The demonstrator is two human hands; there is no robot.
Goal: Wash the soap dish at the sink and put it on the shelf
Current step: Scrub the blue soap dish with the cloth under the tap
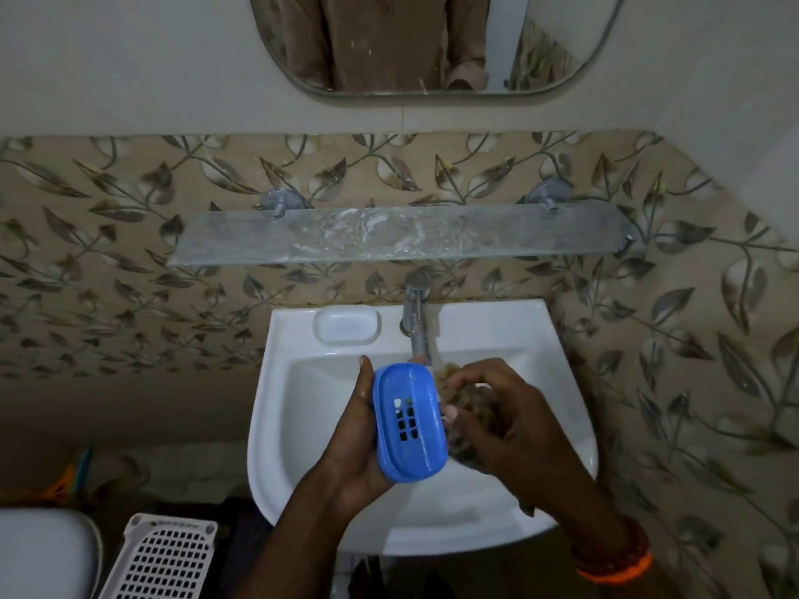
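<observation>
A blue plastic soap dish (408,421) with drain slots in its bottom is held over the white sink (298,430). My left hand (359,443) grips it from the left and beneath, tilted so its inside faces me. My right hand (510,421) is closed on a brownish scrubber (458,399) pressed against the dish's right edge. Water runs from the metal tap (417,322) onto the scrubber. The glass shelf (242,239) hangs on the wall above the tap, wet with white smears at its middle.
A moulded soap recess (347,325) lies on the sink's back ledge, left of the tap. A mirror (432,41) hangs above the shelf. Lower left stand a white perforated basket (164,559) and a white toilet lid (43,555). Leaf-patterned tiles cover both walls.
</observation>
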